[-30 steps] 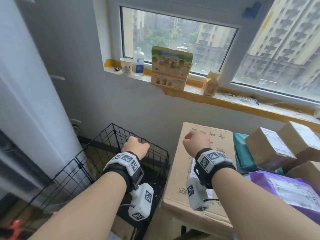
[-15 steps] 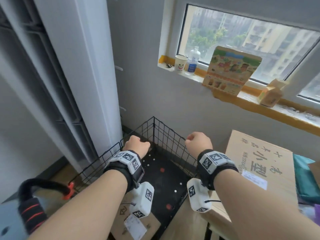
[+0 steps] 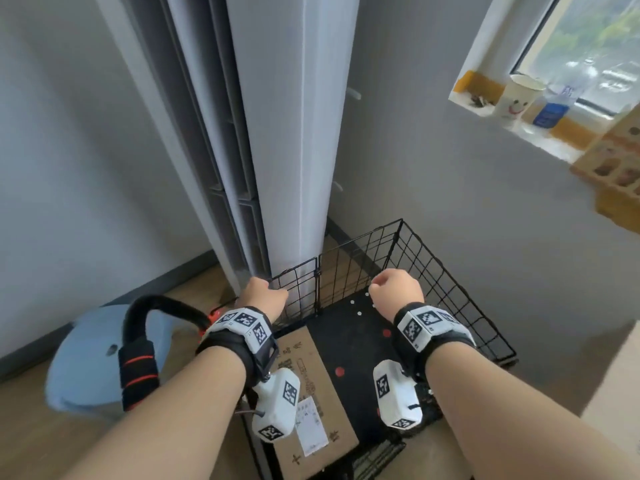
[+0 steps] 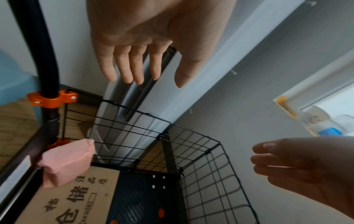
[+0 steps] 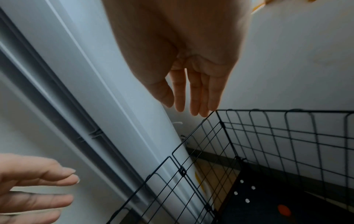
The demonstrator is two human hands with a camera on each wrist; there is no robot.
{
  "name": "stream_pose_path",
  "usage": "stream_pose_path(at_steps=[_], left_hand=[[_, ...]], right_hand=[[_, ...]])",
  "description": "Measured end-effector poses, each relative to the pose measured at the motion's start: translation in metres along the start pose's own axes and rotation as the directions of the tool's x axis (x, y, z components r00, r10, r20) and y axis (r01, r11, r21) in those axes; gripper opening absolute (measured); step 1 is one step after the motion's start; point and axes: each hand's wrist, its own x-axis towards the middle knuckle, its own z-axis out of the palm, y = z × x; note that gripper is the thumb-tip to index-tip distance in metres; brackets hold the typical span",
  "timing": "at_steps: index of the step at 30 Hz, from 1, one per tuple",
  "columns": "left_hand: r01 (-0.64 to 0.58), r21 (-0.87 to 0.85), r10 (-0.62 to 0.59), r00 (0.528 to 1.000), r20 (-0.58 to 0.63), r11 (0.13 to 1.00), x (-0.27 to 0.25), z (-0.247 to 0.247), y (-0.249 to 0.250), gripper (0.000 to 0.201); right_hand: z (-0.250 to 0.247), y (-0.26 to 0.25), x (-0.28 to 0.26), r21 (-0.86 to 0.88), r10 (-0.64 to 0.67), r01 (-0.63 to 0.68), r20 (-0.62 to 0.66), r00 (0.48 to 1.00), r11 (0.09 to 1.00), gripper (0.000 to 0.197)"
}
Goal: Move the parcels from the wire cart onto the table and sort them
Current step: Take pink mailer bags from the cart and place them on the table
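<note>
The black wire cart (image 3: 433, 289) stands below me on the floor. A flat cardboard parcel (image 3: 311, 386) with a white label lies on its black floor, and the left wrist view also shows a pink soft parcel (image 4: 65, 163) resting on that cardboard parcel (image 4: 80, 195). My left hand (image 3: 261, 296) hovers over the cart's far left rim. Over the middle of the cart my right hand (image 3: 396, 289) hangs. In the wrist views the left hand (image 4: 138, 53) and right hand (image 5: 191, 78) have straight, relaxed fingers and hold nothing.
A tall white column unit (image 3: 294, 133) stands right behind the cart. The cart's black handle (image 3: 145, 323) and a blue stool (image 3: 86, 358) are on the left. A paper cup (image 3: 516, 98) sits on the window sill; a cardboard edge (image 3: 620, 375) shows at right.
My view has swung left, from the table with its parcels to the wire cart. Both empty hands have moved along and now hang over the cart.
</note>
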Motion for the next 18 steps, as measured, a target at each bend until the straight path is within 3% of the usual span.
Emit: stream_pose_path(at_steps=[3,7,18], left_hand=[[0.107,-0.022,-0.108,0.994,-0.031,0.994,0.021,-0.004,-0.024,0.052],[0.187,0.009,-0.187,0.982,0.005,0.982,0.045,0.002,-0.056,0.031],[0.341,-0.014,-0.341,0.940,0.007,0.940,0.127,0.070,-0.133,0.036]], right_hand=[[0.026,-0.010,0.021,-0.024,-0.027,0.029,0.082,0.996,0.999,0.023],[0.061,-0.022,0.044,-0.033,-0.048,0.055,0.192,0.980,0.998,0.024],[0.182,-0.009,0.098,-0.098,-0.017,0.068,0.443,0.896,0.993,0.028]])
